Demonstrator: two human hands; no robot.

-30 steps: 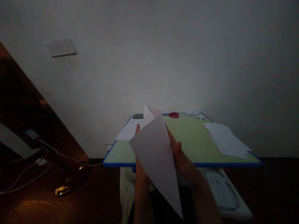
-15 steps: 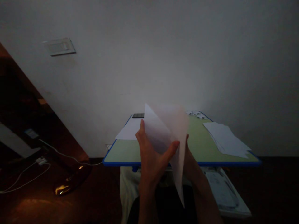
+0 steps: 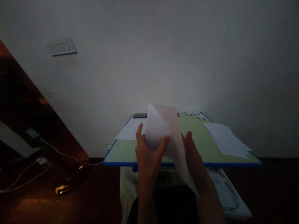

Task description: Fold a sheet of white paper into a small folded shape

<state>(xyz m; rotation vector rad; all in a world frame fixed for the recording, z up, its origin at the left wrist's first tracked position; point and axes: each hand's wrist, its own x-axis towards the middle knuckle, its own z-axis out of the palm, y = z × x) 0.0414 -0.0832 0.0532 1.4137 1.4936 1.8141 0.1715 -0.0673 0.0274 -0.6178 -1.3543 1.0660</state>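
Note:
A white sheet of paper [image 3: 161, 127], bent over on itself, stands upright above the near middle of the table. My left hand [image 3: 148, 155] is closed on its lower left part, thumb on the near face and index finger raised at the left edge. At the right edge of the paper is my right hand [image 3: 195, 158], its thumb up and its fingers mostly hidden behind the sheet. It seems to hold the paper from that side. Another white sheet [image 3: 129, 130] lies on the table to the left, partly covered by the held paper.
The green table [image 3: 123, 152] has a blue rim. A stack of paper [image 3: 226, 140] lies at its right, small white paper cut-outs [image 3: 196, 114] at the back right, and a dark phone [image 3: 139, 115] at the back left. A shelf [image 3: 235, 208] sits below; a white cable [image 3: 67, 158] runs left.
The paper has turned and narrowed, its lower corner swinging right. My right hand has come out further on the right, thumb now showing. My left thumb has shifted slightly left.

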